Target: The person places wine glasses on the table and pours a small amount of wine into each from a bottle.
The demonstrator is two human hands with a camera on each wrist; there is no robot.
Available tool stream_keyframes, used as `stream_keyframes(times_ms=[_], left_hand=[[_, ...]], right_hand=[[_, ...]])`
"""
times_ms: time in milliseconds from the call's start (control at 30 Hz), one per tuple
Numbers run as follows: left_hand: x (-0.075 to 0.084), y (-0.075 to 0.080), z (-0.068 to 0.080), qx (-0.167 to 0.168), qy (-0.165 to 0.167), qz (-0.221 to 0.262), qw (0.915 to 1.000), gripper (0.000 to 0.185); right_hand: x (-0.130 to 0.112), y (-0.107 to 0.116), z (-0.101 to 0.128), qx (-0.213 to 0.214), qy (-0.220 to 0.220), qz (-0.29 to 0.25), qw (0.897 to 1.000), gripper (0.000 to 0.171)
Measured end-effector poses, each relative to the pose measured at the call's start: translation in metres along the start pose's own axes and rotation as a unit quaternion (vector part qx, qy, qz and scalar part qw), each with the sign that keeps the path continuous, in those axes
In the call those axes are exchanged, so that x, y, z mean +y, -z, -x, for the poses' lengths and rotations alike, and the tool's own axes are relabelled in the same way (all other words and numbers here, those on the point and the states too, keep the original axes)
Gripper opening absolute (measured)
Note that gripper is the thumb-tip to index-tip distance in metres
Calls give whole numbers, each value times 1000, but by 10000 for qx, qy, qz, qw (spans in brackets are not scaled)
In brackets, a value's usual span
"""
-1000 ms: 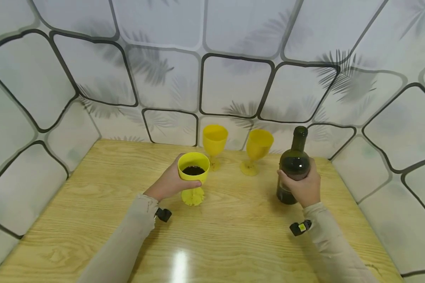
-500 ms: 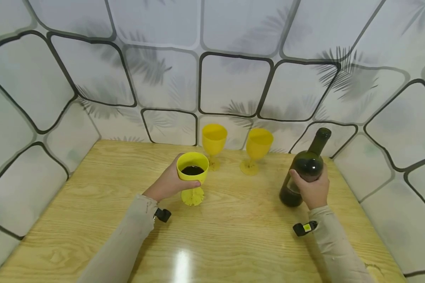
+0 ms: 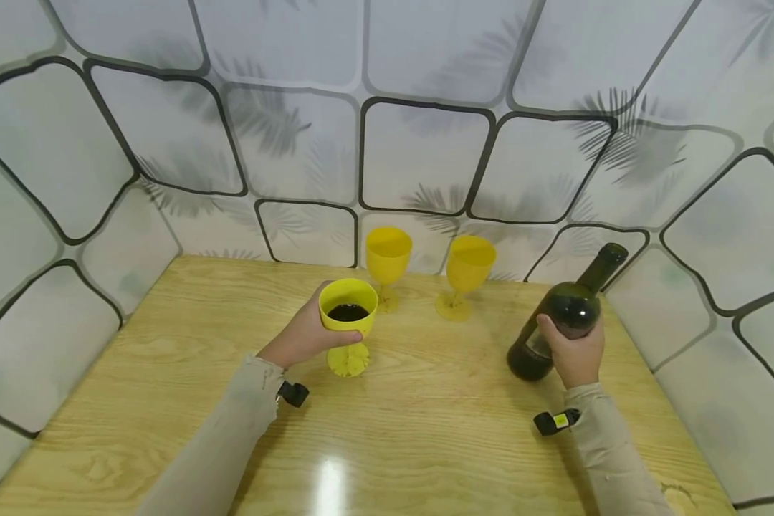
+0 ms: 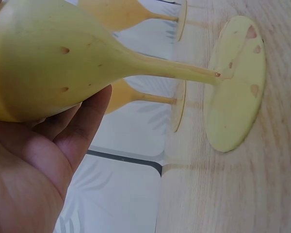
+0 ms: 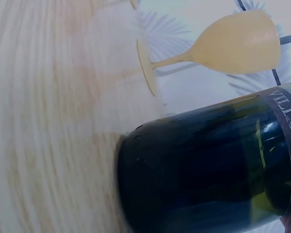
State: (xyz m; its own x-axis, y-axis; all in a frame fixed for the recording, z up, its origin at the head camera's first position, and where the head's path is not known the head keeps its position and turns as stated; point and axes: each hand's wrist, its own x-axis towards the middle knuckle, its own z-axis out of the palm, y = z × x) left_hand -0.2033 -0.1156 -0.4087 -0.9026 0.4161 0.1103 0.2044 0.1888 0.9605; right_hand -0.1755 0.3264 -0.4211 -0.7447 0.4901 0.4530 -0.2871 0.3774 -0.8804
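Note:
My left hand (image 3: 303,333) grips the bowl of a yellow goblet (image 3: 365,327), thumb across its front. Dark liquid (image 3: 348,312) fills part of this bowl. In the left wrist view the goblet (image 4: 72,63) has chipped spots, its round foot at the wood. On the right, my right hand (image 3: 577,355) holds a dark green wine bottle (image 3: 570,308) around its body. The bottle leans right, its neck pointing up toward the right wall and its base low over the table. In the right wrist view, part of a label shows on the bottle (image 5: 194,165).
Two more yellow goblets stand at the back by the wall, one left (image 3: 388,256) and one right (image 3: 469,264). The wooden table (image 3: 426,430) meets patterned walls (image 3: 426,158) at the back and both sides. Small black cameras (image 3: 293,393) sit on the wrists.
The bottle has tipped from upright to a rightward lean, and my right hand has moved slightly right and down with it. My left hand and its goblet stay nearly in place.

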Motion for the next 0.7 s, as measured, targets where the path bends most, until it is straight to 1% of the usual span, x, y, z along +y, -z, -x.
stream_keyframes(times_ms=[200,400,567,700], left_hand=[[2,-1,3,24,-1,19,10000,85],[1,1,3,79,-55,-20,10000,84],[0,3,0,79,-117,-57,9999,83],[-2,7,-4,202,-112,-54,9997,84]], right_hand=[[2,1,0,-1,82,17,10000,64],[0,0,0,-76,-17,75,9999,65],[0,1,1,-179,-130,57,9997,65],[1,2,2,-199,-167,2,9997,65]])
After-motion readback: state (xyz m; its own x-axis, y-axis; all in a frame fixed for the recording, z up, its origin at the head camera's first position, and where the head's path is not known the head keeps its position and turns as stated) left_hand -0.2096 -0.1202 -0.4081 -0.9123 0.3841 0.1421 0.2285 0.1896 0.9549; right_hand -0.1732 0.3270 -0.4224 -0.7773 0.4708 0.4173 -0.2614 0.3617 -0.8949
